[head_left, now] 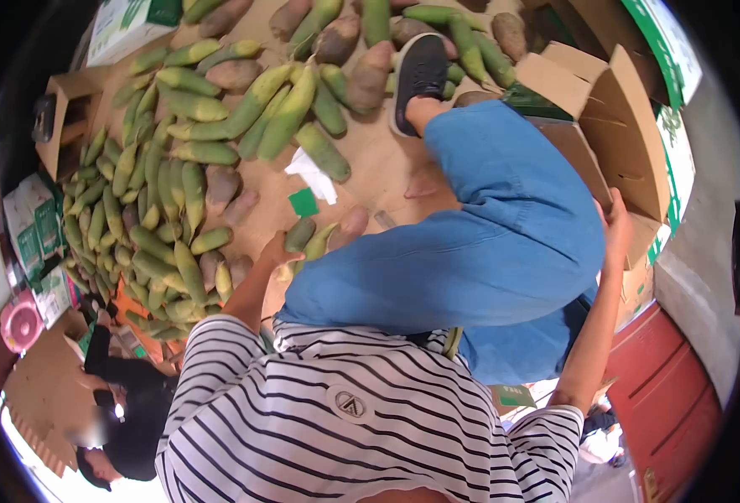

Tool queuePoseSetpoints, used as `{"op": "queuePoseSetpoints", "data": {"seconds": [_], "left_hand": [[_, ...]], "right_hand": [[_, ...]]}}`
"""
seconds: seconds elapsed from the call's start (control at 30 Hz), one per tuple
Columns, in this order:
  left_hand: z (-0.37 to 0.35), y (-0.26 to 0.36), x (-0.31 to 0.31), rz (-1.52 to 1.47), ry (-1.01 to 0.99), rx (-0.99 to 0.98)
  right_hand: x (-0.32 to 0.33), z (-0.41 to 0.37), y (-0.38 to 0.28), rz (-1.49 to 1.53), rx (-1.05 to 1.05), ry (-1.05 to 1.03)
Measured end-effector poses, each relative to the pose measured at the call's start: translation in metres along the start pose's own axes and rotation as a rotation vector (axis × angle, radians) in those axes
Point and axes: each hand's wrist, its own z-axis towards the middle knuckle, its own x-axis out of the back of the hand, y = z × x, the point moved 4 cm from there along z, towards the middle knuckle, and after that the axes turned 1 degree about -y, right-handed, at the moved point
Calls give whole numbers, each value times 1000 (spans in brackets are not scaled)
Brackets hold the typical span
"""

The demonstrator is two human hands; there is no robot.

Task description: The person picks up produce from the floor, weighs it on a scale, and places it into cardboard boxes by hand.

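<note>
My left hand (277, 252) is low beside my bent knee, its fingers closed around a green radish (300, 234) whose pale end shows under the palm. Right beside it lie another yellowish-green radish (320, 241) and a pinkish one (352, 225), partly behind my trouser leg. On the other side, my right hand (616, 228) grips the near edge of an open cardboard box (630, 142) with its flaps up. Part of that hand is hidden by my knee and the box wall.
A large heap of green radishes (168, 189) covers the left floor, with more at the back. White paper (309, 172) and a green scrap (303, 202) lie mid-floor. My shoe (421, 80) stands among radishes. A person in black (139, 402) is at lower left, near a pink fan (22, 322).
</note>
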Motion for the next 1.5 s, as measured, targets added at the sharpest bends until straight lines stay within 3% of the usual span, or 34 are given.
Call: {"op": "queuePoseSetpoints", "data": {"seconds": [0.07,0.2,0.27,0.3,0.4,0.47,0.57,0.6,0.63,0.67,0.7,0.77,0.83,0.93,1.03,1.1,1.2,1.27,1.3,1.43,1.5], "left_hand": [[-7,11,13,-87,26,67],[17,7,16,246,32,50],[10,45,36,191,146,-122],[1,74,51,126,209,-244],[-27,201,108,-402,275,-343],[-38,280,144,-628,423,-587],[-75,406,187,-586,643,-907],[-102,458,192,-612,618,-1145],[-112,493,196,-558,596,-1216],[-131,535,194,-458,567,-1308],[-140,569,187,-204,572,-1538],[-158,631,165,-266,645,-1574],[-156,672,138,83,782,-1701],[-133,672,118,244,648,-1554],[-117,620,148,82,690,-1497],[-74,558,164,-42,676,-1262],[-15,425,162,23,522,-875],[12,322,145,154,370,-609],[20,276,131,234,270,-484],[8,178,69,488,21,-249],[13,148,35,501,-25,-265]], "right_hand": [[-9,3,-8,-17,46,15],[1,-1,-1,-41,22,25],[4,0,-2,-25,29,9],[4,1,-3,-22,32,1],[5,2,-3,-48,36,-10],[4,0,-1,-42,95,55],[3,-2,0,-33,112,87],[2,-1,0,-43,87,54],[1,-1,1,-37,94,56],[0,-1,2,-32,102,57],[0,-1,3,-27,111,59],[-1,-1,5,-35,134,88],[-1,-1,4,-15,133,102],[3,-2,3,18,113,95],[-2,-1,8,-3,120,96],[-1,0,8,-1,134,109],[-2,0,4,14,196,106],[-9,0,10,-26,146,111],[-4,-1,1,17,24,13],[-9,4,14,-43,49,31],[-8,3,12,21,21,25]]}}
